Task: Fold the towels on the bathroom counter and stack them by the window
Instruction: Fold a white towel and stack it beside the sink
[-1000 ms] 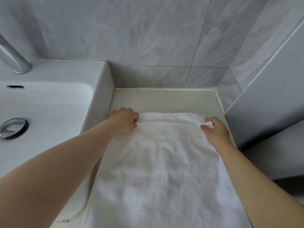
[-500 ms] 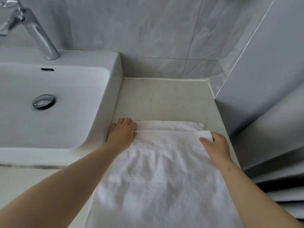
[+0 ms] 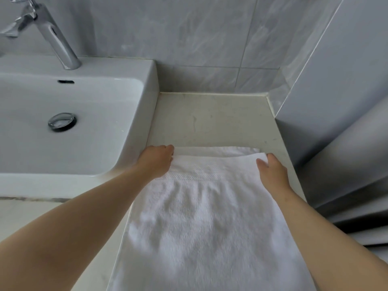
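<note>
Down at the bottom of the view the towel point(image 3: 210, 227) runs off the frame, white and a bit rumpled, lying doubled on the tabletop point(image 3: 212, 122) with both forearms reaching over it. A bit further up, a woven band point(image 3: 195, 175) crosses the upper layer. That's new-ish: a second ago it wasn't showing at all. At the far edge the left hand point(image 3: 156, 161) has its fingers point(image 3: 168, 148) curled onto the left corner of the upper layer, and the right hand point(image 3: 273, 172) pinches the right corner, thumb on top. Same grips as a second ago, nobody's let go. A thin strip of the lower layer pokes out past the upper edge, wider on the left than the right, so the edges aren't matched yet. Beyond that there's more bare tabletop before the wall point(image 3: 210, 76) than there was, so I reckon the whole towel got tugged back toward the body. The head moved too though (way more sink point(image 3: 88, 97) and tap point(image 3: 56, 36) on the left now), so part of that could just be the camera. Upshot: the first fold is laid but getting squared up, no stacking yet, and I can't spot the window from here.
</note>
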Action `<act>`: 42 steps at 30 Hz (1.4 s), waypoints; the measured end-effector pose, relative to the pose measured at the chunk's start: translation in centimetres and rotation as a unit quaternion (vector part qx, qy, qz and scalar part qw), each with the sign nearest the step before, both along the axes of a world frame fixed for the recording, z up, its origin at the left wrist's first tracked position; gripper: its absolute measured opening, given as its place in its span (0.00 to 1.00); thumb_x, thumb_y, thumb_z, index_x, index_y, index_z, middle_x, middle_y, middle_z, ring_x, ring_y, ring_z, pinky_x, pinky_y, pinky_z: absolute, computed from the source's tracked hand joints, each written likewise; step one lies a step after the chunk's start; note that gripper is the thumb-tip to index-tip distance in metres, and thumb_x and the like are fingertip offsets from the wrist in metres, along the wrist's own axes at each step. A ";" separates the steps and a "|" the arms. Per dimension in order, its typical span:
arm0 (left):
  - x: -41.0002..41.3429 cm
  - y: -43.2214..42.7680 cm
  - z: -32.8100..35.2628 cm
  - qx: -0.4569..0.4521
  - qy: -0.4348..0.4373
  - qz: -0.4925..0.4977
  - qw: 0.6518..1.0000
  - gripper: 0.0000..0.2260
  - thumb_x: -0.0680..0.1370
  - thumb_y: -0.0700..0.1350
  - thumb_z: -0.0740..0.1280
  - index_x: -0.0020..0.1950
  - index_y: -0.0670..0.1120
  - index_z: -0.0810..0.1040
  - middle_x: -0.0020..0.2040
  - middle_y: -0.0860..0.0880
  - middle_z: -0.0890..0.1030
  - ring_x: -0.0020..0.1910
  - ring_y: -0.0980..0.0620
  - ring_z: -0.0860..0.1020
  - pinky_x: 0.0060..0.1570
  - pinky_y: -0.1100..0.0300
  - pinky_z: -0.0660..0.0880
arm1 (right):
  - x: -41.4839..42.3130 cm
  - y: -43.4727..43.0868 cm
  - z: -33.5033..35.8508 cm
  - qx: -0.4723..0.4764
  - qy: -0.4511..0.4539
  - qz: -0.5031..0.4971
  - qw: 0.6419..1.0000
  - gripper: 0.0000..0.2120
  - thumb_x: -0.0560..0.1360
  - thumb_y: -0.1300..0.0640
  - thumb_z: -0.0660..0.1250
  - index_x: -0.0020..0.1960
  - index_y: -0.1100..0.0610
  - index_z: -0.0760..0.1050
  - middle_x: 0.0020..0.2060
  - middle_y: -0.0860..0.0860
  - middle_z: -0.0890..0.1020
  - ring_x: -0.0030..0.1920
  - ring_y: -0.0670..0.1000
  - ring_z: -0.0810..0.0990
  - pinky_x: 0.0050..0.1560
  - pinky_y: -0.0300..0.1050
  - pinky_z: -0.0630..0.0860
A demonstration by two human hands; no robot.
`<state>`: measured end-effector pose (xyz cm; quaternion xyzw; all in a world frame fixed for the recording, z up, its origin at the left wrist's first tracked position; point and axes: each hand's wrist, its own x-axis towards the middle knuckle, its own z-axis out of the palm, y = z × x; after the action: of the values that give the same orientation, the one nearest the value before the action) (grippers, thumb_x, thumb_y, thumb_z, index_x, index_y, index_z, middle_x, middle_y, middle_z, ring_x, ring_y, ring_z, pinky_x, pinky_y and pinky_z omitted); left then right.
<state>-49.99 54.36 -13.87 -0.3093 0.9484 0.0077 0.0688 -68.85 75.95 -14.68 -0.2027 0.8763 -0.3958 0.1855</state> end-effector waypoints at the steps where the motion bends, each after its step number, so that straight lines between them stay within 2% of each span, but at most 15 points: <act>1: -0.1 -0.1 0.1 0.010 -0.008 0.005 1.000 0.12 0.82 0.46 0.54 0.61 0.44 0.70 0.58 0.44 0.76 0.54 0.41 0.76 0.48 0.55 0.70 | -0.3 -0.2 0.2 0.008 -0.009 -0.002 1.000 0.11 0.80 0.57 0.55 0.59 0.59 0.69 0.45 0.52 0.73 0.46 0.53 0.70 0.42 0.44 0.67; 4: -0.4 -0.8 0.4 0.037 -0.022 0.019 0.999 0.12 0.82 0.47 0.54 0.63 0.44 0.69 0.60 0.43 0.73 0.55 0.40 0.75 0.50 0.53 0.71 | -1.2 -0.8 0.9 0.015 -0.032 0.005 0.999 0.17 0.81 0.55 0.53 0.69 0.54 0.65 0.56 0.54 0.73 0.53 0.55 0.70 0.51 0.43 0.63; 7: -0.9 -1.4 0.8 0.050 -0.052 0.025 0.997 0.13 0.83 0.48 0.53 0.64 0.45 0.68 0.61 0.43 0.72 0.55 0.40 0.74 0.51 0.52 0.72 | -2.3 -1.3 1.1 0.050 -0.051 0.011 0.997 0.20 0.82 0.53 0.51 0.73 0.53 0.60 0.68 0.55 0.69 0.66 0.58 0.67 0.58 0.46 0.64; 10: -1.6 -1.8 1.3 0.048 -0.071 0.022 0.996 0.13 0.83 0.48 0.52 0.64 0.46 0.67 0.60 0.43 0.72 0.56 0.40 0.74 0.53 0.51 0.71 | -3.3 -1.8 0.8 0.083 -0.057 0.012 0.995 0.22 0.82 0.52 0.51 0.74 0.53 0.58 0.71 0.56 0.66 0.69 0.59 0.65 0.64 0.50 0.64; 12: -2.1 -2.0 1.4 0.039 -0.080 0.024 0.996 0.13 0.83 0.48 0.52 0.64 0.46 0.68 0.60 0.43 0.72 0.57 0.41 0.74 0.51 0.53 0.70 | -3.8 -2.1 0.5 0.104 -0.061 0.017 0.993 0.22 0.82 0.52 0.51 0.75 0.54 0.58 0.72 0.56 0.65 0.70 0.60 0.64 0.65 0.49 0.64; 14: -2.5 -2.1 1.4 0.031 -0.086 0.032 0.995 0.13 0.83 0.49 0.52 0.64 0.46 0.69 0.60 0.44 0.73 0.57 0.42 0.74 0.49 0.55 0.69 | -4.1 -2.3 0.1 0.135 -0.053 0.031 0.989 0.21 0.81 0.53 0.52 0.73 0.55 0.60 0.70 0.56 0.67 0.67 0.59 0.67 0.59 0.46 0.65; 16: -2.7 -2.3 1.1 0.031 -0.087 0.038 0.995 0.12 0.82 0.49 0.53 0.62 0.47 0.70 0.59 0.45 0.73 0.57 0.42 0.74 0.49 0.55 0.70 | -4.1 -2.6 -0.1 0.168 -0.035 0.049 0.984 0.19 0.80 0.54 0.53 0.70 0.57 0.64 0.65 0.57 0.71 0.59 0.58 0.71 0.51 0.44 0.65; 19: -2.8 -2.5 0.5 0.064 -0.079 0.053 0.993 0.11 0.82 0.49 0.55 0.60 0.48 0.72 0.61 0.45 0.72 0.57 0.42 0.74 0.50 0.55 0.70 | -4.2 -2.8 -0.4 0.224 0.013 0.065 0.972 0.12 0.78 0.53 0.55 0.60 0.54 0.69 0.53 0.54 0.75 0.48 0.56 0.73 0.45 0.45 0.68; 22: -2.8 -2.6 0.4 0.072 -0.076 0.054 0.993 0.11 0.81 0.49 0.56 0.60 0.48 0.72 0.62 0.46 0.71 0.60 0.43 0.71 0.54 0.54 0.69 | -4.1 -3.0 -0.2 0.287 0.115 0.091 0.947 0.09 0.78 0.53 0.56 0.56 0.54 0.69 0.55 0.54 0.73 0.52 0.57 0.72 0.45 0.46 0.67; 24: -2.9 -2.7 0.4 0.040 -0.088 0.046 0.994 0.11 0.81 0.50 0.57 0.60 0.50 0.73 0.62 0.46 0.72 0.64 0.44 0.67 0.57 0.52 0.67 | -4.4 -3.1 -0.4 0.274 0.146 0.121 0.943 0.10 0.78 0.56 0.58 0.57 0.56 0.70 0.58 0.53 0.72 0.58 0.58 0.69 0.47 0.46 0.66; 27: -3.2 -2.7 0.5 0.021 -0.099 0.039 0.994 0.12 0.80 0.50 0.58 0.61 0.50 0.73 0.63 0.46 0.72 0.65 0.43 0.66 0.59 0.53 0.66 | -5.0 -2.6 -1.1 0.182 0.079 0.115 0.973 0.06 0.75 0.59 0.61 0.50 0.58 0.73 0.51 0.54 0.76 0.57 0.57 0.68 0.47 0.47 0.68; 30: -3.1 -2.5 0.3 0.069 -0.069 0.041 0.994 0.10 0.80 0.46 0.60 0.59 0.46 0.73 0.61 0.43 0.72 0.62 0.42 0.69 0.57 0.53 0.68 | -5.1 -1.9 -1.1 0.080 -0.006 0.097 0.992 0.01 0.72 0.62 0.65 0.44 0.57 0.74 0.45 0.54 0.78 0.51 0.56 0.75 0.47 0.46 0.72; 33: -2.5 -2.1 0.3 0.119 -0.034 0.055 0.991 0.08 0.79 0.43 0.60 0.56 0.43 0.73 0.59 0.42 0.71 0.56 0.41 0.73 0.52 0.54 0.70 | -4.7 -1.3 -0.8 0.042 -0.052 0.109 0.992 0.07 0.71 0.64 0.69 0.40 0.54 0.73 0.41 0.51 0.77 0.43 0.53 0.76 0.43 0.44 0.72; 36: -1.9 -1.5 0.3 0.116 -0.035 0.044 0.992 0.07 0.79 0.42 0.59 0.55 0.42 0.72 0.58 0.43 0.71 0.54 0.41 0.74 0.51 0.55 0.70 | -4.0 -0.6 -0.7 0.017 -0.056 0.110 0.992 0.06 0.71 0.64 0.69 0.40 0.56 0.74 0.36 0.50 0.76 0.37 0.50 0.74 0.38 0.42 0.69; 42: 0.4 0.7 0.6 0.076 -0.011 0.026 0.997 0.07 0.80 0.45 0.59 0.55 0.44 0.73 0.52 0.44 0.78 0.53 0.44 0.74 0.46 0.57 0.68 | -2.9 1.7 -0.6 -0.025 -0.091 0.102 0.990 0.04 0.73 0.62 0.69 0.41 0.56 0.75 0.34 0.49 0.75 0.35 0.48 0.72 0.36 0.40 0.69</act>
<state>-49.63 55.04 -13.30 -0.3275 0.9360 0.0786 0.1025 -71.75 77.69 -15.29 -0.2586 0.8206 -0.4131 0.2985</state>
